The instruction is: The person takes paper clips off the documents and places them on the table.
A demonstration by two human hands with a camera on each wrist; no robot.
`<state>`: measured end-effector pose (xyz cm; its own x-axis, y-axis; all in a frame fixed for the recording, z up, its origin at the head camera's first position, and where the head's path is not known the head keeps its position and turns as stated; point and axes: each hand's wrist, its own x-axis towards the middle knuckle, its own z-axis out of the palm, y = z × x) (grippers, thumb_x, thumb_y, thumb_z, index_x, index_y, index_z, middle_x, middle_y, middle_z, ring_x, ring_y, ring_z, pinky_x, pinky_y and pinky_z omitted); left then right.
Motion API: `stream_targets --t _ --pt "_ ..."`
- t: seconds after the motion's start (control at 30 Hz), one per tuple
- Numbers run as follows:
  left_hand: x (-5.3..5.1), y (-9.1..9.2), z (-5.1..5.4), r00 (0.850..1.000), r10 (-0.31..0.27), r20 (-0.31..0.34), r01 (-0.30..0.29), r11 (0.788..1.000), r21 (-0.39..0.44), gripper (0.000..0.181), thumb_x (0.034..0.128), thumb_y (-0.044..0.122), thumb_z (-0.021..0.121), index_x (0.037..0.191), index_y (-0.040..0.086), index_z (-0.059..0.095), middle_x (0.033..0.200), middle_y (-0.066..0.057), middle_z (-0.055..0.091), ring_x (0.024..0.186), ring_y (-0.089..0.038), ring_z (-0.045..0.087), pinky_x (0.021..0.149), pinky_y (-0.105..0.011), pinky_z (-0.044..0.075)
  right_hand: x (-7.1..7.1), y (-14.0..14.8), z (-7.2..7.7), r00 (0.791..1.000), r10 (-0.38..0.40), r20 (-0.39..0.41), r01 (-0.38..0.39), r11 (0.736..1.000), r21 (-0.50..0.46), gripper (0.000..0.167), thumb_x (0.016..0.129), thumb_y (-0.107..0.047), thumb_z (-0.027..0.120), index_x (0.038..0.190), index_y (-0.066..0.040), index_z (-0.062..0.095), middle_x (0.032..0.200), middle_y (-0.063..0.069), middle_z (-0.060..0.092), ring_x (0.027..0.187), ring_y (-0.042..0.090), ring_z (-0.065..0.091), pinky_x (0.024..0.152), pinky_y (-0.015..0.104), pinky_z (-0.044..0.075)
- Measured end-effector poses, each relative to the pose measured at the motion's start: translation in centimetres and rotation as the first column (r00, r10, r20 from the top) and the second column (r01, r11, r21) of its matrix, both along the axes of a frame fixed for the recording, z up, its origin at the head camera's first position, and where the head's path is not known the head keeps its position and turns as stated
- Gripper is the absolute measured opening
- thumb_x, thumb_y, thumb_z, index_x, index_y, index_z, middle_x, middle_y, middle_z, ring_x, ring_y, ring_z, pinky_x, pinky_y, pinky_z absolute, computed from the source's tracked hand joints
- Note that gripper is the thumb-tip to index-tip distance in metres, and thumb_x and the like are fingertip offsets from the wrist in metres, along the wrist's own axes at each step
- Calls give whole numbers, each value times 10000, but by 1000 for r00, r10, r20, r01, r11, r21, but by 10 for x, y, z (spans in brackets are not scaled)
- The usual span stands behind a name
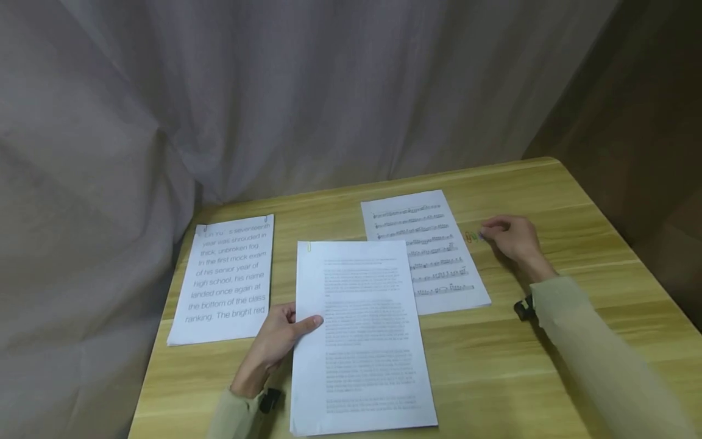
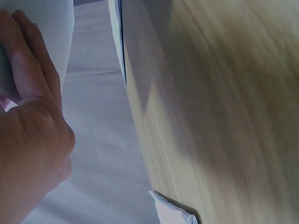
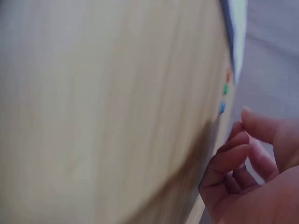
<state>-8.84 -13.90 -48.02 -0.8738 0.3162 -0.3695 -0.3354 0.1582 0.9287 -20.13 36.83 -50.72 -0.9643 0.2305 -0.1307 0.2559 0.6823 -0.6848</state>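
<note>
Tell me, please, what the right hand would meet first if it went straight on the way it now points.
Most likely the blue paper clip, with the green one just beyond; the right hand's height above the table is unclear, so it might pass over them.
</note>
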Motion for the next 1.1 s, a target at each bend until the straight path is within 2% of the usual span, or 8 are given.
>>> stream_targets --t 0.13,0.27,0.4,0.57,0.7,0.83,0.93,1.1 --pt "3 1 0 1000 -6 -4 6 1000 13 368 1006 84 755 1289 -138 679 1110 -249 827 854 -231 850 735 -351 694 12 -15 12 998 -46 -48 41 995 -91 417 1113 -336 633 1361 -7 702 1292 221 723 1027 180 652 788 206 517" --pt "4 2 1 1000 -4 -7 4 1000 15 361 1001 80 758 1281 -137 686 1105 -253 826 852 -237 850 734 -353 694 21 -49 38 994 -26 -102 7 983 -181 398 1097 -301 665 1363 -10 716 1194 154 738 884 82 671 706 179 573" --pt "5 4 2 1000 -14 5 14 1000 27 362 1006 73 747 1290 -141 681 1117 -260 823 859 -236 850 740 -354 695 27 -92 64 986 88 -144 -119 967 -225 342 1082 -243 693 1325 -8 747 1174 194 770 826 64 688 711 220 603" --pt "7 9 0 999 -45 4 45 998 33 362 1009 66 740 1293 -148 674 1128 -271 817 853 -222 847 734 -345 694 28 -141 82 949 262 -173 -293 938 -186 283 1057 -227 730 1278 -59 787 1195 182 807 964 174 705 780 230 561" --pt "8 13 -4 997 -82 -7 82 996 24 341 1012 68 737 1283 -133 690 1134 -277 814 843 -213 843 721 -331 690 21 -175 84 904 383 -191 -413 897 -157 269 1033 -178 744 1268 -58 797 1130 144 826 1038 266 723 871 308 537" --pt "10 17 -5 994 -108 -13 108 994 -2 318 1011 80 746 1257 -118 711 1088 -264 824 811 -213 837 703 -328 687 15 -200 81 859 478 -186 -504 853 -137 291 1010 -152 745 1277 -45 789 1094 122 832 1034 277 741 912 341 543" --pt "11 19 -5 992 -127 -21 127 992 -21 318 1010 97 754 1255 -103 719 1055 -249 829 798 -220 835 694 -332 686 13 -212 77 837 520 -170 -544 827 -143 304 999 -154 759 1284 -53 787 1089 103 830 1018 246 737 898 323 541" --pt "11 22 -6 989 -143 -32 142 990 -23 316 1012 99 751 1254 -100 718 1041 -252 827 795 -223 835 684 -332 686 12 -230 73 819 552 -153 -572 802 -169 303 989 -159 783 1264 -33 793 1054 93 823 966 197 724 865 296 537"
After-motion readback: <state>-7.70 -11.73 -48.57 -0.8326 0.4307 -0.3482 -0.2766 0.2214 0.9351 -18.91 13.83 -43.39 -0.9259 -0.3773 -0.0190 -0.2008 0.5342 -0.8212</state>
